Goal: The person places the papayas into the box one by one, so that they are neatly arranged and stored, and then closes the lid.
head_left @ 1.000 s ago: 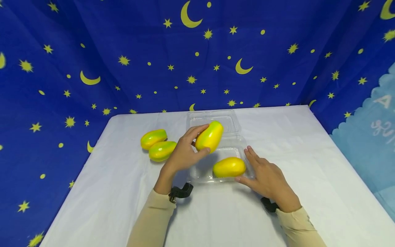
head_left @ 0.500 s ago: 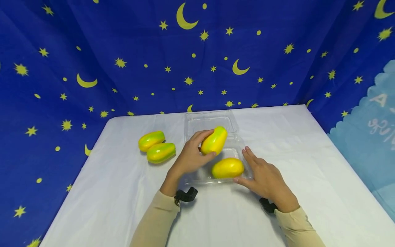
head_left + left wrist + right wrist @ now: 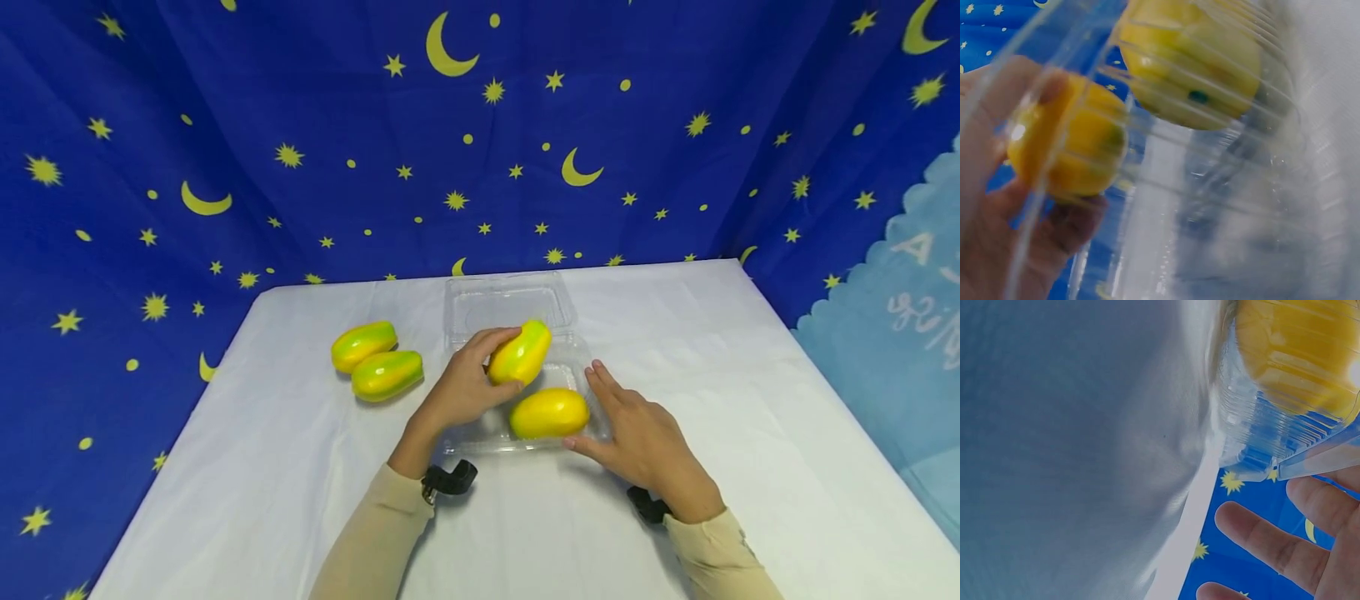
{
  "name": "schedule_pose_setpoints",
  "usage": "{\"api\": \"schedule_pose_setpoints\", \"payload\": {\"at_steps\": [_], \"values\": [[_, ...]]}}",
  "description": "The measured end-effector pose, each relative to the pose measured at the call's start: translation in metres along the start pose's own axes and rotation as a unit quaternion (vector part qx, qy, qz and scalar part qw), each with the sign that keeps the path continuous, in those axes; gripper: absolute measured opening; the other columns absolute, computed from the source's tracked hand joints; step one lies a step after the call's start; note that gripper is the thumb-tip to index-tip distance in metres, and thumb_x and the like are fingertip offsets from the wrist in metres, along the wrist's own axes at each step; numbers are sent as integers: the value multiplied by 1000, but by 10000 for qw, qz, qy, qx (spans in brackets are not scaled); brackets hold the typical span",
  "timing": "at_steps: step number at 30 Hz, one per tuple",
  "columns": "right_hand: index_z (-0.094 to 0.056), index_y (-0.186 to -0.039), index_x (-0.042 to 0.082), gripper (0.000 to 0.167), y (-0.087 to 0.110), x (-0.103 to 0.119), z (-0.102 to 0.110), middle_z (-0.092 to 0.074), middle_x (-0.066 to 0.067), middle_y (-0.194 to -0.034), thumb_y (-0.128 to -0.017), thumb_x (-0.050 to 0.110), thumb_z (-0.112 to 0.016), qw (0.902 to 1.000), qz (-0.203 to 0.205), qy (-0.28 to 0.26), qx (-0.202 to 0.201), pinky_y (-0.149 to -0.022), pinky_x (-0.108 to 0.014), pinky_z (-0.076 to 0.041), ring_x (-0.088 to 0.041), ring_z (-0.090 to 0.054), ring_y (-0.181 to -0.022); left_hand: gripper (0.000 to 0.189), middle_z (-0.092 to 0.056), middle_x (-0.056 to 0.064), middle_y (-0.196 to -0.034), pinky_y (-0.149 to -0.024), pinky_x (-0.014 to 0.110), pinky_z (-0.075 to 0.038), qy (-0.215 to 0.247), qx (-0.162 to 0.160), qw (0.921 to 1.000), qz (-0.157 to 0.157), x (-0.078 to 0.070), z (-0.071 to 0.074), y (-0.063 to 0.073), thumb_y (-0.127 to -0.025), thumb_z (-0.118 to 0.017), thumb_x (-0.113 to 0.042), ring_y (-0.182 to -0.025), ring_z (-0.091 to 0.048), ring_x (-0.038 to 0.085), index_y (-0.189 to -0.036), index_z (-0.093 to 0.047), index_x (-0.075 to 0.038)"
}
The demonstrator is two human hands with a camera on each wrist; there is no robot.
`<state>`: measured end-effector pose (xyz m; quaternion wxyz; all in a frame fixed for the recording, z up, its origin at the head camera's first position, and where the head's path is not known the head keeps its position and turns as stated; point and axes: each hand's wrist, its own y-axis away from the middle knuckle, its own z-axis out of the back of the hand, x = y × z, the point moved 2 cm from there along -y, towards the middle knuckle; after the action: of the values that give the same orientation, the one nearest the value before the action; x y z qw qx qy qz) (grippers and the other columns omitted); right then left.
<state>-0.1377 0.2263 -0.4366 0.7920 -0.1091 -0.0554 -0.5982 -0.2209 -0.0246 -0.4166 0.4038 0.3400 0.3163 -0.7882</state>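
One yellow fruit (image 3: 550, 413) sits boxed

The left hand's grip (image 3: 467, 382) pinches a greener fruit (image 3: 521, 354) above the clear box (image 3: 480, 435); the right hand (image 3: 643, 435) is spread at its side. Placing seems underway; next calls for gentle lowering.

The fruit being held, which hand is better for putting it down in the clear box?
The left hand, probably: it grips the held fruit at the clear box. The right hand is by the box's right edge, holding no fruit, so it would likely need a handover.
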Motion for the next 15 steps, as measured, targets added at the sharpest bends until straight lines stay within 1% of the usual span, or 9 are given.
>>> {"api": "schedule_pose_setpoints", "payload": {"at_steps": [3, 6, 11, 15], "values": [[-32, -157, 9, 105, 1, 1, -1, -30, -9, -164, -82, 78, -59, 10000, 9, -28, 4, -80, -52, -58, -38, -64, -117, 73, -49, -5, -149, -99, 38, -53, -4, 137, 9999, 72, 3, -2, 1, -82, -81, -23, -127, -54, 17, -147, -49, -29], [-33, -157, 8, 105, 1, 1, -1, -30, -9, -164, -82, 77, -60, 10000, 51, -20, -24, -80, -51, -58, -38, -64, -118, 73, -50, -6, -148, -103, 39, -50, -148, 242, 9996, 49, 4, -4, 1, -80, -82, -22, -128, -54, 16, -146, -50, -29], [-33, -157, 8, 105, 1, 0, -2, -30, -9, -164, -82, 78, -59, 10000, 33, 1, -59, -81, -51, -58, -38, -64, -118, 74, -50, -7, -148, -109, 40, -45, -358, 450, 9983, -35, 4, -6, -6, -81, -81, -22, -132, -52, 16, -147, -49, -30], [-31, -157, 9, 105, 1, -1, -1, -29, -8, -165, -82, 78, -59, 10000, 1, -34, -22, -82, -52, -58, -38, -63, -119, 73, -50, -8, -149, -110, 41, -44, -374, 666, 9971, 50, 5, -7, -11, -82, -80, -22, -132, -51, 16, -147, -48, -32]]}}
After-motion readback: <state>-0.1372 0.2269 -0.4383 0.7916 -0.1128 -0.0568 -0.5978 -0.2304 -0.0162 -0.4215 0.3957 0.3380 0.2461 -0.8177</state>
